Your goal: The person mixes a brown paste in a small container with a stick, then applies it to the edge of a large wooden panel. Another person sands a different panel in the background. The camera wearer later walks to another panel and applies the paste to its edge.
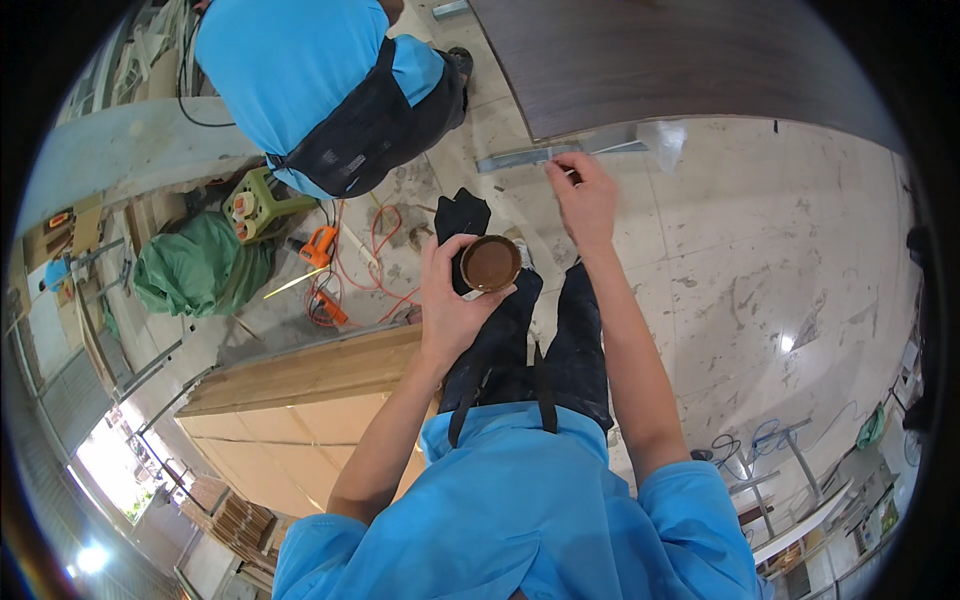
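Observation:
My left hand (455, 305) is closed round a small round can (466, 279), whose open top shows a smooth brown filling (491, 264). A black cloth-like thing (462, 215) shows just beyond the can; whether it touches my hand I cannot tell. Out ahead and to the right, my right hand (585, 200) is raised with thumb and fingertips pinched together. Anything between those fingertips is too small to make out. Behind the fingertips, long grey strips (520, 158) lie below the corner of a large dark brown wood-grain panel (690, 70).
A co-worker in a blue shirt (285, 80) bends down at the upper left. Orange power tools (318, 246) with red cords, a green stool (262, 205) and a green sack (200, 265) lie left. Long cardboard boxes (290, 420) stand beside me; metal stands (790, 460) are at lower right.

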### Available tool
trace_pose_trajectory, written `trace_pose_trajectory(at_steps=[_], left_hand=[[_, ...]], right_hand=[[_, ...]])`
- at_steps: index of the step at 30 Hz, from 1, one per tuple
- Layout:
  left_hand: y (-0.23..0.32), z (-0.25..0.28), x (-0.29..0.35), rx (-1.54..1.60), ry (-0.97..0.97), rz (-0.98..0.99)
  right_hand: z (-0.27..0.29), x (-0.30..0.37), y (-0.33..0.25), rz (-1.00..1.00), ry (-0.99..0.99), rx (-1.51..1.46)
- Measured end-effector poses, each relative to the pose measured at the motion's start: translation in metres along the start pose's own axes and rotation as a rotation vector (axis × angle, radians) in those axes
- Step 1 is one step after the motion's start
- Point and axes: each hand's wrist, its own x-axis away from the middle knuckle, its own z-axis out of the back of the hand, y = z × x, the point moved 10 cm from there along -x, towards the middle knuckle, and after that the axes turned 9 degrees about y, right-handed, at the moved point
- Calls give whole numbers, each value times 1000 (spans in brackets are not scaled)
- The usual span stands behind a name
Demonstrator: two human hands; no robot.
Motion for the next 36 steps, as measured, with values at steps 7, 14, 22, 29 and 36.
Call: trace_pose_trajectory(at_steps=[7,14,22,29,36], left_hand=[[2,2,2,17,9,-12],[5,1,1,-11,10,-35],[7,4,3,-30,29,-36],[6,7,5,-20,36,-26],[3,8,5,-12,48,2]], right_hand=[[33,-14,26,-191,161,15],[3,-5,4,-10,12,-36],[30,-14,12,-101,132,-16],[-13,13,-5,-60,-56,-78],[-4,13,-8,-111,-61,-61]])
